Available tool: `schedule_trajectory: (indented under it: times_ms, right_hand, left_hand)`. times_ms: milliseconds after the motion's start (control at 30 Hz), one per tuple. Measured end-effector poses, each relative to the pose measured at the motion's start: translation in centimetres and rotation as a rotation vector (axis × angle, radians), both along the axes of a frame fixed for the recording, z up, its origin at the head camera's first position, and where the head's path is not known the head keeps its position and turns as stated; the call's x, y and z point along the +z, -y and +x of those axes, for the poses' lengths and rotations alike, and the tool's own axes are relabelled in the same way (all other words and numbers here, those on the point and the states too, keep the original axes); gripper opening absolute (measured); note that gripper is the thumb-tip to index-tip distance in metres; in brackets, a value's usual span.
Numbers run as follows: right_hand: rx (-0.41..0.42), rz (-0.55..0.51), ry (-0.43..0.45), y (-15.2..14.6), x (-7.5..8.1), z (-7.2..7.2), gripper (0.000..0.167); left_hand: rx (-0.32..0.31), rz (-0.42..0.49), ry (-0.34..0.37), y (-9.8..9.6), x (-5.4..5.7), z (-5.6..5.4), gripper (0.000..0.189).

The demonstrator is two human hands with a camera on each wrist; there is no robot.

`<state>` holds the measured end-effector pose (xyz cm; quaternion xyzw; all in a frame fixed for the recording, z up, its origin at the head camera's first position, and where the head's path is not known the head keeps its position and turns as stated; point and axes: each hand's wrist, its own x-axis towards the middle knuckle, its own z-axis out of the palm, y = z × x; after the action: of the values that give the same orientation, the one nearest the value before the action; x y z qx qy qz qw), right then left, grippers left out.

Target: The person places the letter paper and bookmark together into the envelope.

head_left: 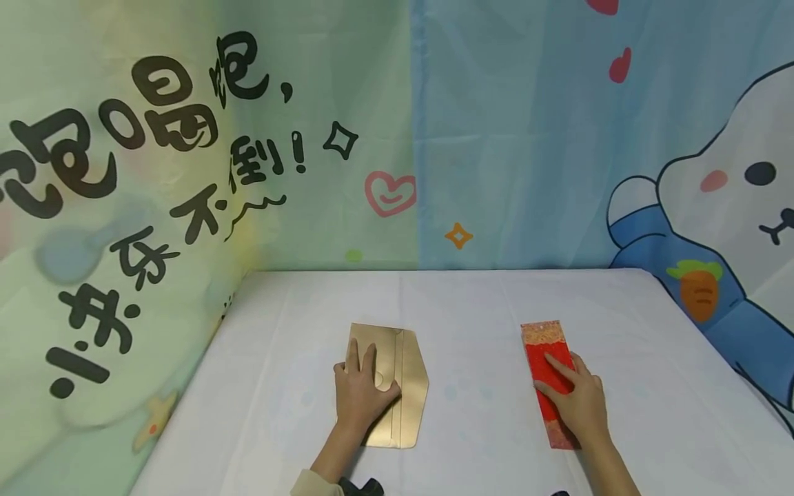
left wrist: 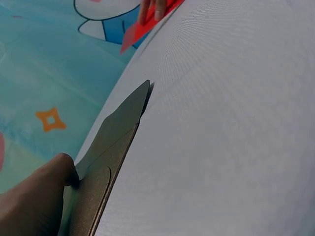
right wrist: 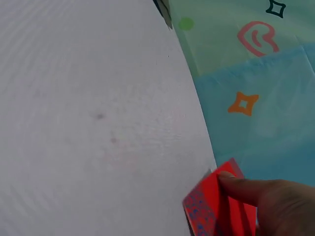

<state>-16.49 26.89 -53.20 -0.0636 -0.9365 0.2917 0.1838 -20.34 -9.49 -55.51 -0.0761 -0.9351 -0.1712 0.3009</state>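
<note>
A gold envelope [head_left: 406, 413] with a pointed flap along its right side lies on the white table. My left hand [head_left: 362, 396] rests on it, fingers spread and pointing away, the thumb out toward the flap. In the left wrist view the thumb touches the gold envelope [left wrist: 103, 184] near its edge. To the right lies a narrow red envelope [head_left: 546, 375] with gold-patterned ends. My right hand [head_left: 579, 403] rests on it, thumb and index finger laid across its red face. The right wrist view shows the thumb on the red envelope [right wrist: 209, 204]; the other fingers are mostly hidden there.
The white tabletop [head_left: 477, 331] spreads between and around the two envelopes. Behind it hangs a printed curtain [head_left: 509, 138] with hearts, stars and a cartoon animal. Another printed panel [head_left: 80, 255] with black lettering runs along the left side. Dark objects [head_left: 362, 488] show at the near edge.
</note>
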Motion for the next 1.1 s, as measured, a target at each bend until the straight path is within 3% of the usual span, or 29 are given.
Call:
schedule_trajectory:
  times_ms: [167, 300, 433, 567, 733, 867, 1100]
  right_hand:
    - [-0.021, -0.121, -0.013, 0.4, 1.1, 0.2, 0.037]
    - [-0.047, -0.213, 0.12, 0.8, 2.8, 0.3, 0.037]
    - [-0.002, -0.471, 0.311, 1.7, 4.4, 0.0, 0.046]
    - [0.101, -0.689, 0.368, 4.1, 5.1, -0.9, 0.057]
    - [0.3, -0.736, 0.29, 9.4, 4.1, -1.6, 0.059]
    - [0.392, -0.775, 0.278, 13.0, 2.9, -2.0, 0.055]
    - [0.521, -0.785, 0.281, 15.6, 1.3, -2.4, 0.052]
  left_hand:
    - [0.004, -0.011, 0.019, 0.0, 0.1, 0.0, 0.077]
    - [0.004, -0.023, 0.003, -0.1, 0.2, 0.0, 0.078]
    - [-0.001, -0.02, -0.014, -0.1, 0.3, 0.0, 0.078]
    - [-0.004, -0.011, -0.026, 0.0, 0.1, -0.1, 0.077]
    - [-0.01, -0.01, -0.035, 0.1, 0.0, -0.3, 0.079]
    - [-0.022, -0.007, -0.038, 0.1, 0.0, -0.3, 0.079]
    - [-0.022, 0.022, -0.031, 0.2, 0.0, -0.2, 0.075]
